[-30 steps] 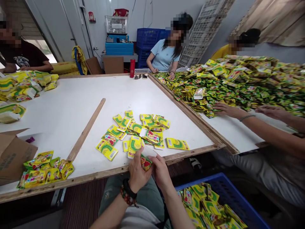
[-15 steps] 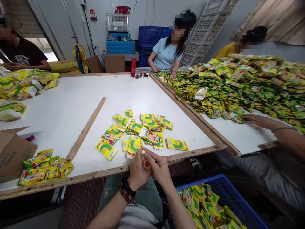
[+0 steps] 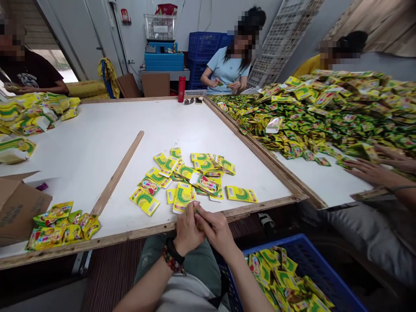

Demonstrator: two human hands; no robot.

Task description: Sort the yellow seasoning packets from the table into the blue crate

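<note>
Both my hands meet at the table's front edge around a small yellow candy box (image 3: 199, 218), mostly covered by the fingers. My left hand (image 3: 189, 232), with a beaded bracelet at the wrist, is closed on the box's left side. My right hand (image 3: 217, 226) wraps the other side, its thumb and fingers pressed near the top. Just beyond the fingertips lies a loose heap of yellow and green candy boxes (image 3: 185, 172), some with white flaps showing. One single box (image 3: 241, 194) lies apart to the right.
Below right stands a blue crate (image 3: 303, 242) holding many boxes. Wooden strips (image 3: 118, 171) divide and edge the white table (image 3: 107, 125). Small packets (image 3: 52, 234) and a cardboard carton (image 3: 19, 210) sit at left. Co-workers sit around; a large packet pile (image 3: 325, 112) covers the right table.
My hands have closed further over the box, hiding more of its printed face. The co-worker in light blue has lifted both hands from the pile. The right-hand co-worker's hands have shifted right.
</note>
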